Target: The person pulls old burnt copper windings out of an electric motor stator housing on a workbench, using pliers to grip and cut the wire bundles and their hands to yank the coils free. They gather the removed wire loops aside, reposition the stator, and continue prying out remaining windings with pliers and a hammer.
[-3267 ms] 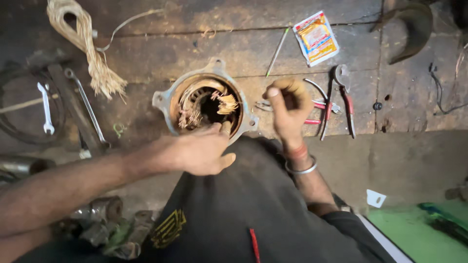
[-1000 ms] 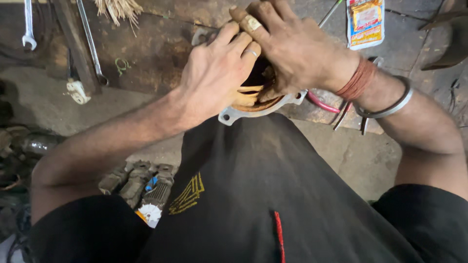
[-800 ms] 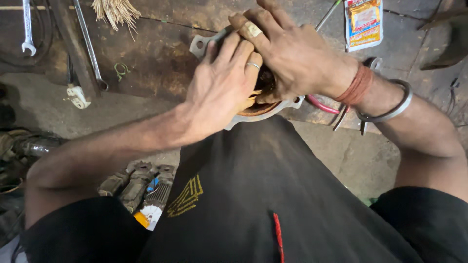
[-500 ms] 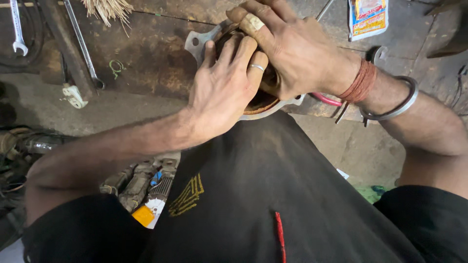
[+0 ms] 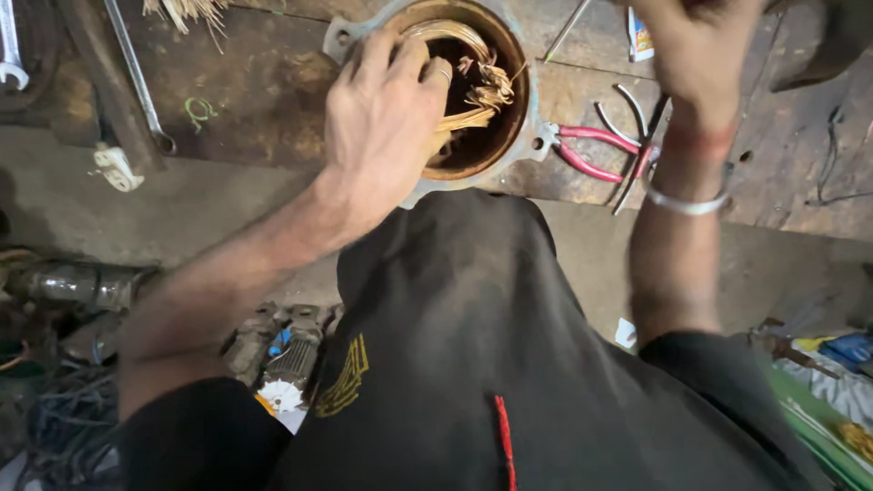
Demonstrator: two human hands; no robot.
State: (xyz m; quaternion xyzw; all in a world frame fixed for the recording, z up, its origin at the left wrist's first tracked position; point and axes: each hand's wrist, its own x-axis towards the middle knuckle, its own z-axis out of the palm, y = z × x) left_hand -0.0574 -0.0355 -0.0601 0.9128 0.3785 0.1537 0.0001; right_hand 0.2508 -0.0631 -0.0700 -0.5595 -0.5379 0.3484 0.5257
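A round motor stator housing lies on the wooden counter, its bore full of loose copper winding wire. The left hand rests over its near rim, fingers curled into the bore in a closed grip on the wire. The right hand is raised to the right of that grip, blurred; I cannot tell its grip. Between them lie red-handled pliers. A spanner lies far left.

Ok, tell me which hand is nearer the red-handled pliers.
Right. The right hand is raised just above the red-handled pliers; the left hand rests on the round motor housing beside them.
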